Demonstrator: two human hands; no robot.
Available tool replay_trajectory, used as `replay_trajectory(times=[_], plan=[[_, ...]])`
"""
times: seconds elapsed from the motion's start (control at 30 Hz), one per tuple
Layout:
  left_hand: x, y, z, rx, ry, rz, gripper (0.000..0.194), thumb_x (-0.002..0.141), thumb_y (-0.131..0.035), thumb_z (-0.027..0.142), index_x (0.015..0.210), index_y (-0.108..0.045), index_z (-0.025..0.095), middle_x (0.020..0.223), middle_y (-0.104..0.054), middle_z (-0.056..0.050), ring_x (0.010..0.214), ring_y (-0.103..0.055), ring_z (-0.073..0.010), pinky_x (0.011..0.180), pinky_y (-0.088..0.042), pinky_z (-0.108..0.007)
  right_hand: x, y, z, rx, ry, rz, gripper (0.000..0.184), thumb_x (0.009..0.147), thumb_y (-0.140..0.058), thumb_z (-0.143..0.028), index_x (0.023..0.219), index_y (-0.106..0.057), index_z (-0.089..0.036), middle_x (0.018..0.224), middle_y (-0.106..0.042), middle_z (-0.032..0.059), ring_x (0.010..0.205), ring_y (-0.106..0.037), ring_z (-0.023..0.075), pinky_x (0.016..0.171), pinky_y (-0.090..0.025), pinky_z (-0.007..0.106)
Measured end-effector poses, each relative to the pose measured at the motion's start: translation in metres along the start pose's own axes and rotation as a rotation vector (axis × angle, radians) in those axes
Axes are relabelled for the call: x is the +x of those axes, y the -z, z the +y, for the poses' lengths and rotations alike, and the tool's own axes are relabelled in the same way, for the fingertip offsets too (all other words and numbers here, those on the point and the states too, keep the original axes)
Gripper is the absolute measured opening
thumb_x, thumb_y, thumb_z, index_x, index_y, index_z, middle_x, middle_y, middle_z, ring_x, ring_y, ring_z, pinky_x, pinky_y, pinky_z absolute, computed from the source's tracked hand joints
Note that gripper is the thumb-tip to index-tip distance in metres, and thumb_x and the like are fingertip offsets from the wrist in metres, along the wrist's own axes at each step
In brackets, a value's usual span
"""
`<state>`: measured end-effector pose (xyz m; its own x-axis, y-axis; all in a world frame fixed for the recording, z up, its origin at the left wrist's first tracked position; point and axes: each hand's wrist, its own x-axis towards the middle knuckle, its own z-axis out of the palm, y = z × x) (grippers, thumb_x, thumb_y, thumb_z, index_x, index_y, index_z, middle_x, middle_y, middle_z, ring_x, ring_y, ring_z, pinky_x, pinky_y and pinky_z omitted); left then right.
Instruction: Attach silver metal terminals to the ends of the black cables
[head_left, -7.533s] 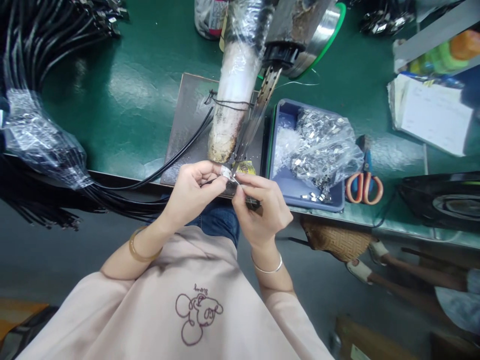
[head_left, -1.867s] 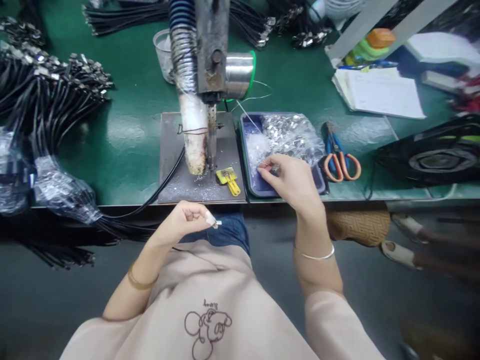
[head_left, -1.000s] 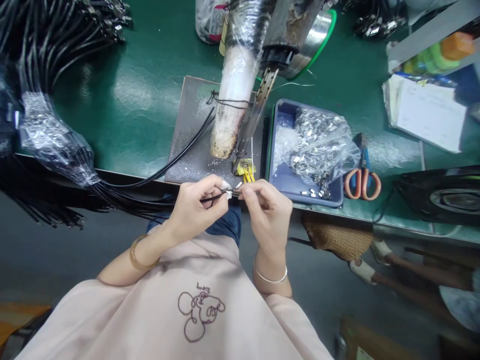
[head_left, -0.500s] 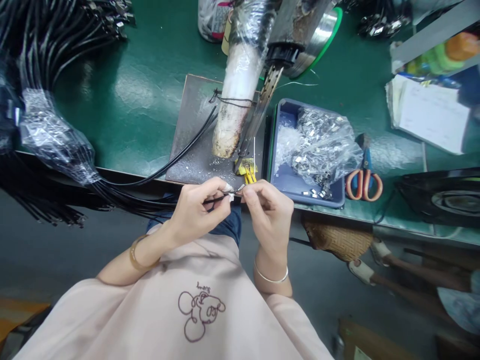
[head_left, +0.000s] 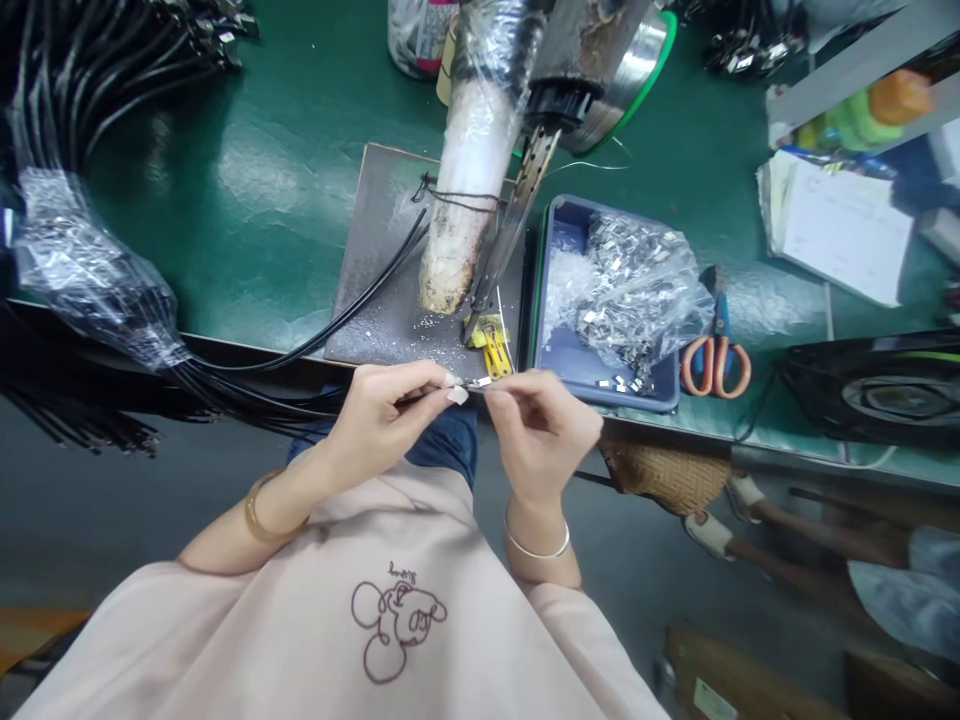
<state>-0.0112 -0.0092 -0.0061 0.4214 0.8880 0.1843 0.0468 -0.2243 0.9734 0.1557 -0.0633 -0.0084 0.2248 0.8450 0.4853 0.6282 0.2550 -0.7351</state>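
Your right hand (head_left: pixel 545 430) has moved from right of the grey board (head_left: pixel 381 205) to its near edge. There your left hand (head_left: pixel 379 412) pinches a black cable (head_left: pixel 411 400), a small metal connector (head_left: pixel 484 381) showing beyond — I can't tell if your right grips it.

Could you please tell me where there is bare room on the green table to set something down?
The widest bare patch of the green table lies between the wrapped cables and the dark board. A smaller one separates the blue tray from the papers. Crowded: around the left hand, right hand and yellow clip.
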Motion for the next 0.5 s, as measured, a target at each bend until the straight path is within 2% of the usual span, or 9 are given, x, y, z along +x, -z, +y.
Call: replay_trajectory(times=[0.1,0.17,0.23,0.33,0.4,0.5], plan=[[0.001,0.002,0.001,-0.096,0.125,-0.034,0.019,0.092,-0.068,0.026,0.08,-0.073,0.013,0.052,-0.056,0.003,0.046,-0.044,-0.007,0.045,-0.037,-0.018,-0.001,0.0,0.004,0.125,-0.029,0.233,0.009,0.099,-0.067,-0.035,0.1,-0.065,-0.027,0.069,-0.056,-0.0086,0.046,-0.046,0.0063,0.044,-0.034,0.022],[0.003,0.001,0.002,-0.139,0.157,-0.005,0.016,0.087,-0.07,0.024,0.078,-0.075,0.012,0.05,-0.051,0.005,0.044,-0.038,-0.0054,0.043,-0.031,-0.018,0.0,-0.001,0.006,0.166,0.007,0.311,0.007,0.099,-0.068,-0.031,0.101,-0.063,-0.027,0.072,-0.059,-0.0085,0.047,-0.051,0.0061,0.044,-0.038,0.021],[0.006,-0.001,0.003,-0.173,0.162,0.045,0.015,0.083,-0.071,0.021,0.073,-0.075,0.012,0.051,-0.052,0.004,0.047,-0.038,-0.005,0.044,-0.031,-0.017,0.002,-0.003,0.007,0.141,0.061,0.242,0.008,0.096,-0.069,-0.023,0.098,-0.063,-0.026,0.076,-0.066,-0.0063,0.055,-0.061,0.0087,0.049,-0.048,0.022],[0.011,-0.003,0.003,-0.202,0.181,0.116,0.012,0.078,-0.07,0.019,0.07,-0.077,0.012,0.058,-0.062,0.0,0.051,-0.045,-0.0066,0.048,-0.037,-0.017,0.004,-0.007,0.006,0.071,0.121,0.062,0.011,0.093,-0.07,-0.015,0.093,-0.065,-0.025,0.09,-0.077,0.0007,0.08,-0.076,0.0162,0.069,-0.063,0.03],[0.014,-0.003,0.002,-0.191,0.208,0.137,0.011,0.075,-0.071,0.02,0.071,-0.078,0.013,0.058,-0.062,0.0,0.051,-0.044,-0.0067,0.046,-0.035,-0.018,0.004,-0.011,0.006,0.049,0.142,0.034,0.013,0.093,-0.069,-0.013,0.09,-0.065,-0.025,0.096,-0.08,0.0024,0.089,-0.078,0.0184,0.077,-0.065,0.034],[0.019,-0.001,0.0,-0.176,0.232,0.134,0.011,0.074,-0.073,0.022,0.071,-0.079,0.013,0.054,-0.059,0.001,0.049,-0.041,-0.0065,0.044,-0.03,-0.018,0.006,-0.016,0.006,0.062,0.155,0.065,0.016,0.092,-0.069,-0.01,0.09,-0.064,-0.025,0.096,-0.08,0.0016,0.089,-0.079,0.0177,0.077,-0.065,0.034]])
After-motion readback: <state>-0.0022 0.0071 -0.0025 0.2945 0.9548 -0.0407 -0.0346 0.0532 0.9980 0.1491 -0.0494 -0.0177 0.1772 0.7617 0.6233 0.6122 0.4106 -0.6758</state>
